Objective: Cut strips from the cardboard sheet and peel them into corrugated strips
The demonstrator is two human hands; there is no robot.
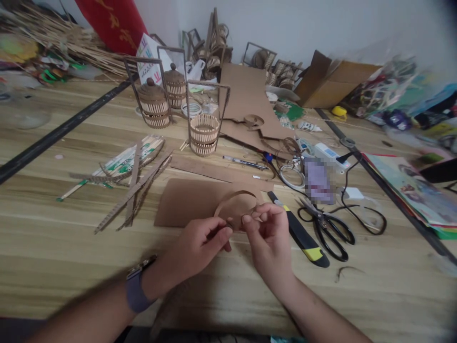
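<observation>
A thin brown cardboard strip (243, 193) is bent into a loop above a flat cardboard sheet (178, 202). My left hand (209, 236) pinches one end of it between thumb and fingers. Close by on the right, my right hand (268, 228) pinches the strip near its other end. A small gap separates the two hands' fingertips. A black and yellow utility knife (303, 238) lies just right of my right hand, and black-handled scissors (326, 224) rest beyond it.
Small stick buckets with tall handles, one open (204, 133) and one lidded (154, 107), stand behind the sheet. Cardboard strips (134, 190) and a pack of sticks (124, 159) lie left. A pen (245, 162), tape roll (292, 176) and cardboard box (330, 81) sit farther back.
</observation>
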